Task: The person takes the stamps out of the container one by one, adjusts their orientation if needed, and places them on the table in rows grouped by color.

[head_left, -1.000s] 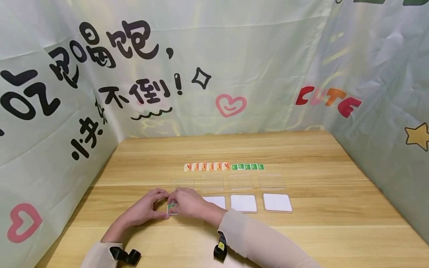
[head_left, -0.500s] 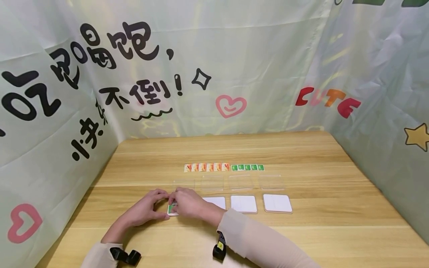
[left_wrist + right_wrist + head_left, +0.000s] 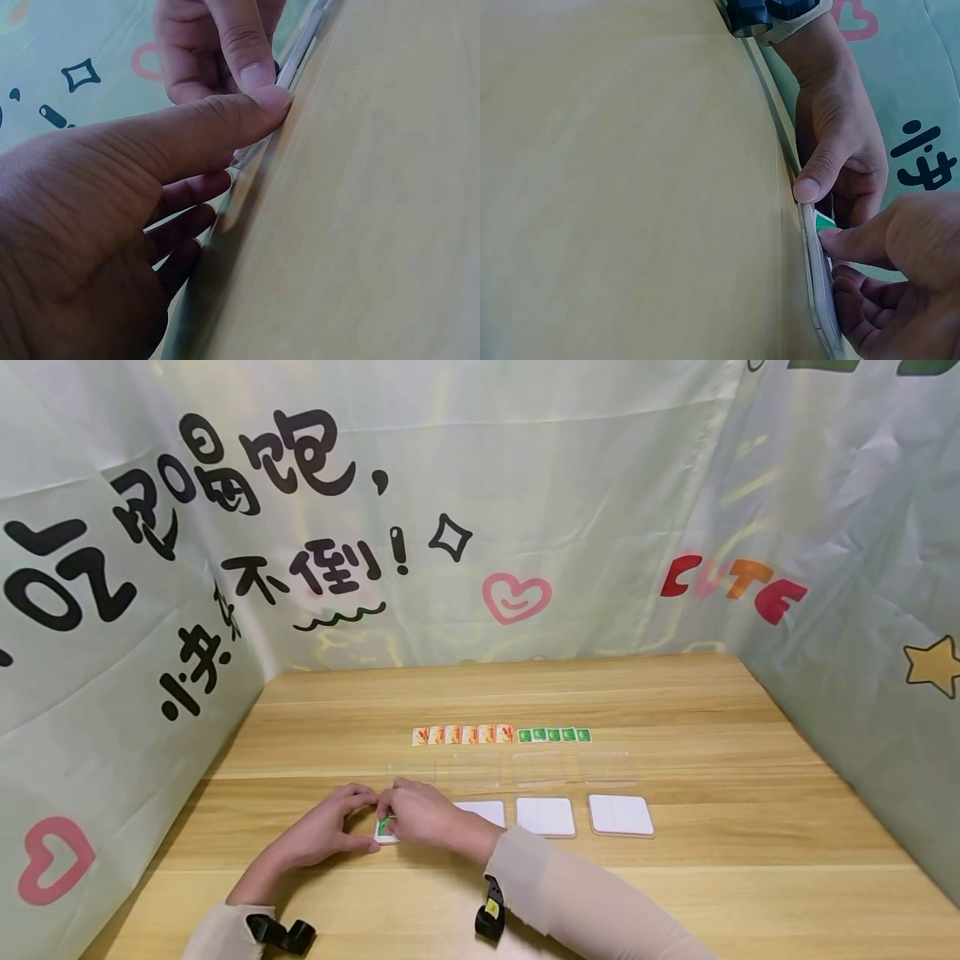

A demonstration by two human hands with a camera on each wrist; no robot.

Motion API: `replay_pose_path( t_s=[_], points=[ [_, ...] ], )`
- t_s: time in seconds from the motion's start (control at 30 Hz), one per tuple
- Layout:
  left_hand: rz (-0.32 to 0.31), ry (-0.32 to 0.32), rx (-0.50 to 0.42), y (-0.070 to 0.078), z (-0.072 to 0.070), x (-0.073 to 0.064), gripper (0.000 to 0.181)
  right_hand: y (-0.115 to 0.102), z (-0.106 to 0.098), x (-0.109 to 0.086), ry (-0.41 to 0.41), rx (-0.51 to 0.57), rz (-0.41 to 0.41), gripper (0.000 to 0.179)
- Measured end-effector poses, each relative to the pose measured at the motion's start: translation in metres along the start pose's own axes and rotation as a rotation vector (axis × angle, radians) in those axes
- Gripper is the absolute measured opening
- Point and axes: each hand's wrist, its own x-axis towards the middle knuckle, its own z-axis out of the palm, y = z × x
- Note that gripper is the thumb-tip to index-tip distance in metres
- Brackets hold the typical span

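At the left end of a row of flat cases, my left hand holds a case with a white top and clear edges. Its thumb sits against the near edge and the other fingers reach round to the far side. My right hand pinches a small green card with a white border between thumb and fingers, right over the left part of that case. In the head view the right hand hides most of the case and part of the green card. In the left wrist view both thumbs meet close to the case's edge.
Three more white-topped cases lie to the right in the same row. Behind them is a row of clear plastic lids. Farther back lie several orange cards and several green cards. Printed cloth walls surround the wooden table.
Both hands stay nearly in place. The right fingers shift slightly at the green card, and its visible part looks a little different from one second ago.
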Motion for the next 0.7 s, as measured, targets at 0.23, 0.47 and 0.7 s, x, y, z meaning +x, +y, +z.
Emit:
replay_pose_path(
  t_s=[0.23,0.47,0.7],
  points=[
    [-0.006,0.004,0.001,0.000,0.000,0.000,0.067,0.001,0.000,-0.001,0.010,0.025,0.001,0.009],
    [-0.026,-0.004,-0.003,0.001,-0.001,0.001,0.064,0.007,-0.001,-0.002,0.050,0.117,0.049,0.014],
    [-0.027,-0.003,0.003,0.002,0.000,0.001,0.064,0.014,-0.007,-0.005,0.073,0.169,0.083,0.016]
  ],
)
